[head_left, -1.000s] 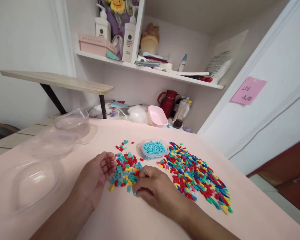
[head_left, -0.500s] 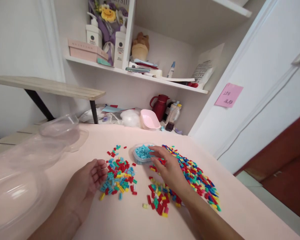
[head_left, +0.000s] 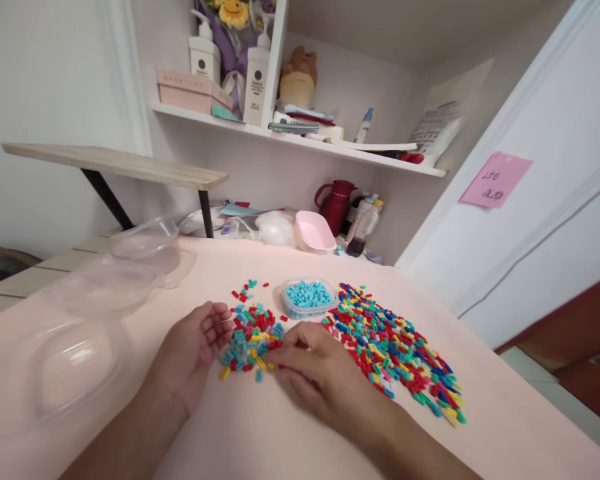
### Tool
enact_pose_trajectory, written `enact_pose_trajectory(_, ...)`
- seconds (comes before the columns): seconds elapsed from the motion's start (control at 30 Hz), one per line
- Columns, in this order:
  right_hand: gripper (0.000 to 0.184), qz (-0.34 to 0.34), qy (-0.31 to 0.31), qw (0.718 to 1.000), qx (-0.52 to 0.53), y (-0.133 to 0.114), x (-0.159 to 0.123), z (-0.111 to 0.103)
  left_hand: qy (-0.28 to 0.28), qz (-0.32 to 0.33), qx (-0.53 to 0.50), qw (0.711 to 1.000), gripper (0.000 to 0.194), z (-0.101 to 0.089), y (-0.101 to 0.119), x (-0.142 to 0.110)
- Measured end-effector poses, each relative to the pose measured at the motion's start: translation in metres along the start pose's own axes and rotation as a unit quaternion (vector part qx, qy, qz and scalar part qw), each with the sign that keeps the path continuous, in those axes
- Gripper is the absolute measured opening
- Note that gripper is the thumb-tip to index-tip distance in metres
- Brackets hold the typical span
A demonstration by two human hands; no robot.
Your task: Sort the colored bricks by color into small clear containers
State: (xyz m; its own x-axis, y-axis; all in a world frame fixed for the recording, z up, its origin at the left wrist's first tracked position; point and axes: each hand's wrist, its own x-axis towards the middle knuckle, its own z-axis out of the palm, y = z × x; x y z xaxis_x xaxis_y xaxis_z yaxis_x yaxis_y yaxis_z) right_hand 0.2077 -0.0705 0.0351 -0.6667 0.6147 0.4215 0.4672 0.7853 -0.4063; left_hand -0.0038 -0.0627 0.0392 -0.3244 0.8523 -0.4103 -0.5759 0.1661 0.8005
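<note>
My left hand rests at the left edge of a small mixed pile of toy bricks, palm turned inward, fingers loosely curved and holding nothing visible. At the pile's right side is my right hand, its thumb and fingertips drawn together low over the bricks. A yellow brick lies close by its fingertips; whether anything is pinched is hidden. Just behind the pile stands a clear plastic tub filled with light-blue bricks. My right hand and wrist partly cover the larger spread of coloured bricks.
Clear plastic containers sit along the table's left side. Farther back are a pink tub, a red jug and bottles. A small wooden stand rises at the back left, below a wall shelf.
Half a second ago my right hand was over the tub of light-blue bricks with fingers spread. It has come back to the small pile, fingers together. My left hand stays beside the pile.
</note>
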Motion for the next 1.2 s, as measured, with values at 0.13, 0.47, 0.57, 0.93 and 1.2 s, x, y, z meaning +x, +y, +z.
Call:
enact_pose_trajectory(0.13,0.031,-0.006,-0.065,0.996,-0.056,-0.003,0.001,0.012,-0.010,0.002,0.003,1.000,0.016,-0.001,-0.001,0.000)
enact_pose_trajectory(0.47,0.015,0.021,-0.098,0.994,-0.035,0.005,-0.001,0.016,-0.019,0.000,0.020,1.000,0.015,-0.004,-0.004,0.003)
enact_pose_trajectory(0.57,0.009,0.018,-0.082,0.996,-0.023,0.005,-0.001,0.016,-0.015,0.002,0.020,1.000,0.015,-0.004,-0.003,0.004)
enact_pose_trajectory(0.93,0.015,0.034,-0.062,0.997,0.019,0.006,0.000,0.013,-0.013,-0.001,0.017,1.000,0.017,-0.003,-0.002,0.002)
enact_pose_trajectory(1.2,0.025,0.236,0.246,0.919,0.200,0.042,0.005,-0.017,-0.009,-0.004,0.022,1.000,0.016,-0.002,-0.003,0.002)
